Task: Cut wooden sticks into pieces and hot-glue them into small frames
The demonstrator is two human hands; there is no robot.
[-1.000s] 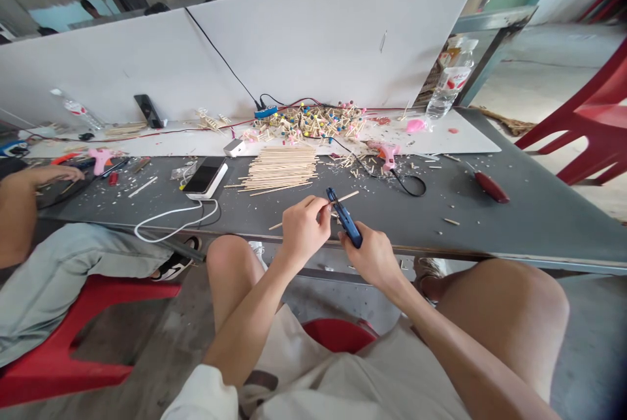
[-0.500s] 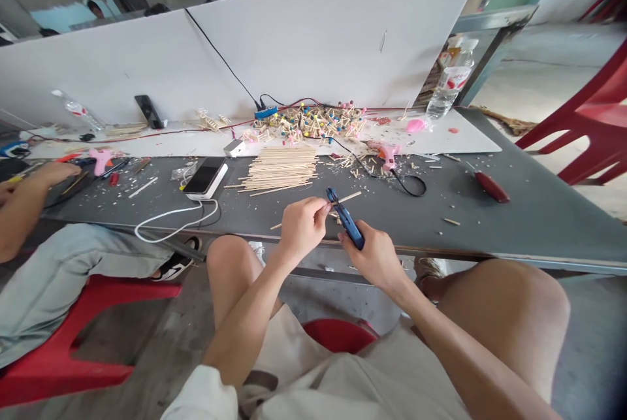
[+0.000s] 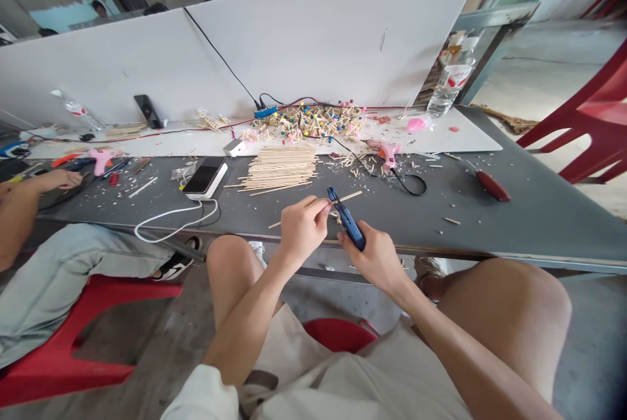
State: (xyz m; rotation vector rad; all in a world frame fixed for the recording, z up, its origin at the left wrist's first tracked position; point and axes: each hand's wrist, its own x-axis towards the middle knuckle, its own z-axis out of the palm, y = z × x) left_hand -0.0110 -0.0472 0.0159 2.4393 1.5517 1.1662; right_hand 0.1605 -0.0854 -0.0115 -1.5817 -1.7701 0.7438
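My left hand (image 3: 304, 223) is closed, pinching a thin wooden stick (image 3: 351, 196). One end of the stick shows to the right of the fingers, beyond the jaws of a pair of blue pliers (image 3: 349, 221). A stick end also pokes out left of this hand, but I cannot tell if it is the same piece. My right hand (image 3: 369, 251) is wrapped round the handles of the pliers, whose head points up toward the left fingertips. Short cut bits of wood (image 3: 336, 216) lie on the table just under the jaws.
A bundle of wooden sticks (image 3: 281, 168) lies ahead, with a heap of small stick pieces with coloured balls (image 3: 313, 121) behind it. Around stand a pink glue gun (image 3: 386, 153), a red-handled awl (image 3: 492, 186) and a white power bank (image 3: 206, 178). A co-worker's hand (image 3: 61, 178) is at far left.
My hands and the pliers have hardly moved; the stick sits almost the same in the jaws. At far left, the co-worker's hand has shifted slightly.
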